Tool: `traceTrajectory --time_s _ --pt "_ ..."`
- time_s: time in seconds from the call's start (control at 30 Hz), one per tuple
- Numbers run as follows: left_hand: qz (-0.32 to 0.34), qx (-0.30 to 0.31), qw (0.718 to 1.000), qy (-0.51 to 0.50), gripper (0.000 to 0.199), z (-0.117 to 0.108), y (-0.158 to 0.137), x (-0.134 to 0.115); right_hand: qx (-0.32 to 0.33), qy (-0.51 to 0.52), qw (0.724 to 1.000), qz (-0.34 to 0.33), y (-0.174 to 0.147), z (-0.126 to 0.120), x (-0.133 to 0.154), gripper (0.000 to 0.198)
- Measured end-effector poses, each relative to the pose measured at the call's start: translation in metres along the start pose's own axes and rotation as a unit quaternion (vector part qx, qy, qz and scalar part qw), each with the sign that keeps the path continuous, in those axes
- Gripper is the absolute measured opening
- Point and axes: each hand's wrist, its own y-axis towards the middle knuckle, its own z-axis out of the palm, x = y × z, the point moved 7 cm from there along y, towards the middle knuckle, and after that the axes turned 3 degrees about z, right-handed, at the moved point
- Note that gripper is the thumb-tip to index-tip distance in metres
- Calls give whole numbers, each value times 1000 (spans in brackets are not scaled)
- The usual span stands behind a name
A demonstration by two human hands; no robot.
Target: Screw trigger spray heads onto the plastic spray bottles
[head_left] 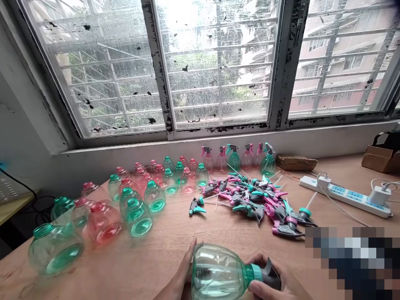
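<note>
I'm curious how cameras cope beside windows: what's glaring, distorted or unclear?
In the head view, the window glares nearly white at top centre; in the head view, highlights streak the held green bottle; in the head view, the front-left bottle looks stretched, probably by a wide lens; in the head view, blocky pixels hide the lower right.

On the table [150, 264], a hand could pass over bare wood between the held bottle [217, 271] and the loose bottles [104, 223] crowding the left edge. Farther in, a lone spray head [196, 206] partly blocks the lane (the heap of spray heads [250, 193] walls its right side), and fitted spray bottles [233, 161] line the far edge. A power strip [350, 194] obstructs the right; near-right room, pixelated, is hard to judge.
</note>
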Motion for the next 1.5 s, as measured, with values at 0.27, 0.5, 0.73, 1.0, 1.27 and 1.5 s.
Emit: traceTrajectory --time_s 0.27,0.5,0.73,1.0,1.27,1.5 --pt "16 47 999 18 103 1 -3 0 17 -9 1000 -2 2 0 -4 53" --pt "28 57 996 57 93 -5 -3 -1 17 -5 1000 -4 2 0 -5 55" --pt "32 54 998 24 100 0 -1 0 8 -2 1000 -15 1 1 -2 53" --pt "-4 38 998 45 93 -6 -3 1 0 -13 1000 -17 -2 -1 3 50" --pt "47 57 996 42 98 -3 -5 -1 -4 -7 1000 -2 -3 0 3 51" --pt "25 48 998 43 94 2 -3 -11 -13 -35 999 1 -2 -3 -1 52"
